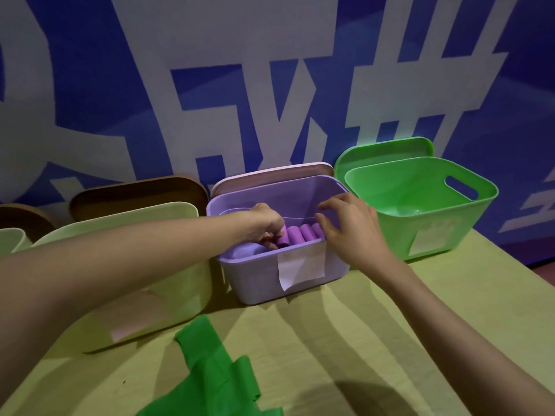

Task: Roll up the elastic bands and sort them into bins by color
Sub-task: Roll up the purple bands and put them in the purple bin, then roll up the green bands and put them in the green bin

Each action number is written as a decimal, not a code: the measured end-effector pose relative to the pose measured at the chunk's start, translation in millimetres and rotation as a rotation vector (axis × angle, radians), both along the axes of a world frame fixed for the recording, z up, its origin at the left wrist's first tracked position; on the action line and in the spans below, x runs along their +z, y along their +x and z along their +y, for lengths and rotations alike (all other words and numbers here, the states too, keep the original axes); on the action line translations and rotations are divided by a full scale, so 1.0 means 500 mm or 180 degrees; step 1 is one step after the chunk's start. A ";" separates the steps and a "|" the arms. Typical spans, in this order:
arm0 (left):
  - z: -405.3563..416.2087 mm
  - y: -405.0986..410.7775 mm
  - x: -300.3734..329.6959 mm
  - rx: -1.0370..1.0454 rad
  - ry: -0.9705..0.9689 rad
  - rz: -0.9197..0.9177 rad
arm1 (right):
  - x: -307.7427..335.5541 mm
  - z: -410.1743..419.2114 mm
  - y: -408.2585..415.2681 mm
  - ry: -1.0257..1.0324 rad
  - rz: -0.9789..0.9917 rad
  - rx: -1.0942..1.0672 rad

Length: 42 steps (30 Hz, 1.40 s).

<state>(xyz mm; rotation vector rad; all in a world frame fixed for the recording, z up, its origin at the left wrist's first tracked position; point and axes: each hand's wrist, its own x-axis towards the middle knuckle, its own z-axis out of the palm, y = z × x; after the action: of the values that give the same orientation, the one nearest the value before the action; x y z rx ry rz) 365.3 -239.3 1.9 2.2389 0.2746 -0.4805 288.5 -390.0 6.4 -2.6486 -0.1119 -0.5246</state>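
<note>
The left hand (265, 225) reaches into the purple bin (255, 283), its fingers curled around a purple roll (283, 239) beside more rolls (303, 233). The right hand (350, 228) hovers over the bin, fingers spread, holding nothing. Green bands (210, 370) lie unrolled on the counter (375, 340).

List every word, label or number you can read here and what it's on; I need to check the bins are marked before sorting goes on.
Wall: large white characters, cropped by the frame, not readable as words.
Purple bin: white paper label, no legible text.
Green bin: pale label, too blurred to read.
Cream bin: pale label, too blurred to read.
No brand or number is readable.
</note>
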 end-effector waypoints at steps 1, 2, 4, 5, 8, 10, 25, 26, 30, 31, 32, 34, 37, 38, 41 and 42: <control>-0.001 0.003 -0.008 -0.0001 0.0009 0.0016 | -0.002 0.000 0.000 -0.0010 0.0018 0.0000; -0.003 0.006 -0.014 0.0011 0.0040 0.0022 | -0.004 -0.001 0.000 -0.0022 0.0029 0.0003; -0.008 0.013 -0.026 0.0034 0.0110 0.0001 | -0.006 -0.002 0.001 -0.0049 0.0027 0.0009; -0.010 0.015 -0.029 0.0034 0.0147 -0.0008 | -0.007 -0.002 0.002 -0.0056 0.0026 0.0007; -0.011 0.025 -0.037 -0.0019 0.0310 -0.0046 | -0.006 -0.002 0.004 -0.0075 0.0042 0.0009; -0.010 0.031 -0.043 -0.0098 0.0388 -0.0030 | -0.005 -0.001 0.004 -0.0088 0.0051 0.0011; -0.005 0.029 0.008 -0.0816 0.0839 0.0057 | 0.029 -0.009 0.009 -0.0263 0.0463 0.0064; -0.001 0.027 0.023 -0.0788 0.0768 0.0016 | 0.039 -0.010 0.008 -0.0269 0.0476 0.0062; 0.022 -0.003 0.093 -0.0692 0.0754 -0.0548 | 0.078 -0.006 -0.017 -0.0170 0.0360 0.0139; 0.032 -0.014 0.110 -0.0675 0.0849 -0.0801 | 0.088 -0.003 -0.026 -0.0158 0.0284 0.0193; 0.043 -0.026 0.129 -0.0634 0.0992 -0.1099 | 0.101 0.001 -0.035 -0.0166 0.0200 0.0253; 0.069 -0.054 0.165 -0.0482 0.1218 -0.1692 | 0.129 0.010 -0.058 -0.0187 0.0052 0.0369; 0.107 -0.108 0.205 -0.0364 0.0910 -0.2096 | 0.164 0.028 -0.103 -0.0174 -0.0107 0.0504; 0.120 -0.133 0.211 -0.0302 0.0749 -0.2183 | 0.170 0.035 -0.121 -0.0190 -0.0159 0.0556; 0.155 -0.227 0.213 -0.0127 0.0371 -0.2457 | 0.166 0.061 -0.180 -0.0123 -0.0335 0.0772; 0.166 -0.259 0.209 -0.0117 0.0289 -0.2545 | 0.160 0.070 -0.200 -0.0076 -0.0373 0.0847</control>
<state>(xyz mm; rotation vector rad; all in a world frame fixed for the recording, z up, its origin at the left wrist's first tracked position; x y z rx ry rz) 235.8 -156.5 106.2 2.3322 -0.1668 0.4295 188.3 -355.0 86.2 -2.5697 -0.5011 -0.5897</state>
